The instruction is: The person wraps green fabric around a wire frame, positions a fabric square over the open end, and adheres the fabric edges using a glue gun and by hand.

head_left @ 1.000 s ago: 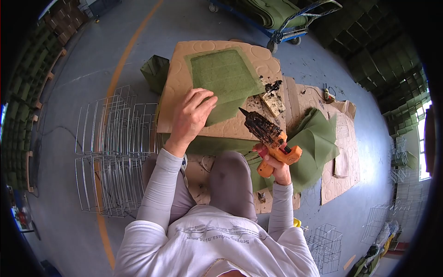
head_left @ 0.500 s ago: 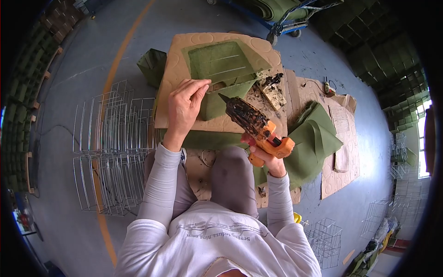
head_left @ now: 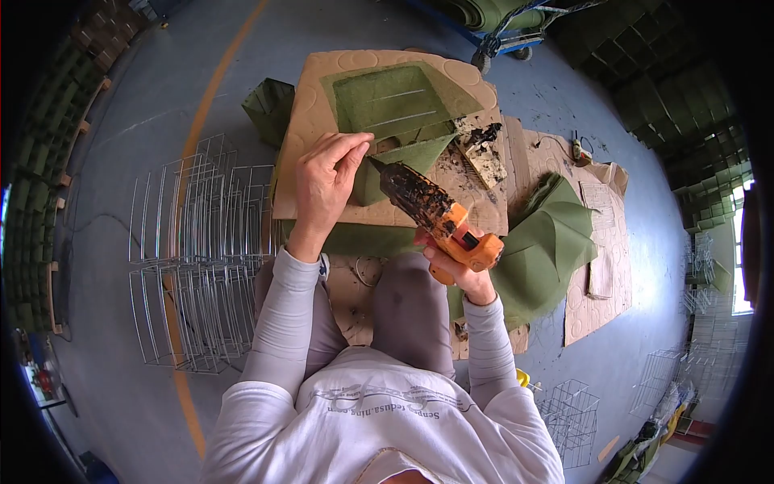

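My right hand [head_left: 461,273] is wrapped round the handle of an orange glue gun [head_left: 423,203], whose front half is caked in black residue. The gun's dark nozzle points up and left, just below my left fingertips. Thumb and forefinger of my left hand [head_left: 329,173] pinch together at the near left corner of a green felt box [head_left: 415,160], apparently on its fabric edge. Thin metal wires show across the inside of this box. It lies on a cardboard-covered work surface [head_left: 313,97] in front of my knees.
Beside the box lies a board [head_left: 484,161] smeared with black residue. Green felt sheets [head_left: 544,254] are piled at right. Wire frames [head_left: 201,266] stand at left, near another green felt box [head_left: 268,109]. A blue cart [head_left: 504,42] with rolled felt is at the back.
The glue gun has moved left and its nozzle is now nearer my left fingertips. My left hand keeps its pinch at the box corner. The view has shifted slightly.
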### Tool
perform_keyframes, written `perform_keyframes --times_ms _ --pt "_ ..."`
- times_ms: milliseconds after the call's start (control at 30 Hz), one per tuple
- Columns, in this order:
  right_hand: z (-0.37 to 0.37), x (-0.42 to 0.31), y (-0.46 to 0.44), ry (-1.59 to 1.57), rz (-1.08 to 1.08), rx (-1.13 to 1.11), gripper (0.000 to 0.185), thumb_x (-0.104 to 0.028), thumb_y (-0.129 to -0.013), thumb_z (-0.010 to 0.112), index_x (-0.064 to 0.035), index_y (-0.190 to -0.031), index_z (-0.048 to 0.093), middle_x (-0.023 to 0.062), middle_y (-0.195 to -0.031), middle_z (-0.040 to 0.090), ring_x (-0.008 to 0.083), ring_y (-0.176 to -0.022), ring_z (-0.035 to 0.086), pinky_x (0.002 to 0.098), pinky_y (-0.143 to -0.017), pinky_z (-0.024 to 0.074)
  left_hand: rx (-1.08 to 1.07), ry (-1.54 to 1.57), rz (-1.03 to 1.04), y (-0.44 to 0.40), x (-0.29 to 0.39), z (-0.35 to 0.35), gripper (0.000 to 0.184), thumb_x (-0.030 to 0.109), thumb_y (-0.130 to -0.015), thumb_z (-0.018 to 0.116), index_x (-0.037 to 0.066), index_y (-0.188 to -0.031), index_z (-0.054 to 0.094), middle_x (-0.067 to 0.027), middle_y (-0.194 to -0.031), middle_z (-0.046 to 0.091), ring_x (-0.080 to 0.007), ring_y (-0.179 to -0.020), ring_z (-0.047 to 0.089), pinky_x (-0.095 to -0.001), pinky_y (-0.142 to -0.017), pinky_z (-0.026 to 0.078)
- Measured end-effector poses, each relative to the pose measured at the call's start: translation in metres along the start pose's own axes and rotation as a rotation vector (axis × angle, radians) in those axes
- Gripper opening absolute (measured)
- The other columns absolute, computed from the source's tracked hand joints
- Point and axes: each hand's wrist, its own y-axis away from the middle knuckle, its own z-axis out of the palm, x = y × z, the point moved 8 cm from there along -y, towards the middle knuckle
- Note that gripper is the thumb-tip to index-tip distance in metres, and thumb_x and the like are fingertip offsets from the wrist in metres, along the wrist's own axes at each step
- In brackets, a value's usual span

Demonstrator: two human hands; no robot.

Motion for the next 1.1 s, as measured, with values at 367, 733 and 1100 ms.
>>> perform_keyframes --times_ms 367,733,1100 --pt "-0.001 0.002 0.001 -0.005 0.013 0.018 0.016 -0.009 -0.080 0.071 -0.0040 -0.094 0.066 0.0025 -0.084 0.066 0.0121 -0.076 0.061 0.0282 -0.069 0.0497 -0.001 0.016 -0.008 0.000 0.000 0.000 0.011 0.006 -0.089 0.067 0.000 -0.098 0.070 -0.0108 -0.083 0.068 -0.0220 -0.074 0.064 -0.0316 -0.067 0.049" --pt "-0.001 -0.001 0.001 0.046 -0.014 0.005 0.015 -0.010 -0.080 0.073 -0.0034 -0.092 0.065 0.0024 -0.082 0.066 0.0116 -0.072 0.061 0.0276 -0.066 0.0493 -0.006 0.011 -0.024 0.000 0.000 0.000 0.011 0.006 -0.089 0.066 0.001 -0.098 0.070 -0.0098 -0.082 0.068 -0.0205 -0.073 0.062 -0.0308 -0.066 0.048" --pt "0.002 -0.001 0.001 0.065 -0.034 0.044 0.015 -0.009 -0.080 0.073 -0.0034 -0.091 0.066 0.0034 -0.082 0.067 0.0137 -0.073 0.062 0.0291 -0.067 0.0503 0.002 0.007 -0.021 0.001 0.000 0.000 0.011 0.007 -0.090 0.066 0.001 -0.097 0.070 -0.0094 -0.081 0.067 -0.0199 -0.072 0.062 -0.0305 -0.065 0.048"
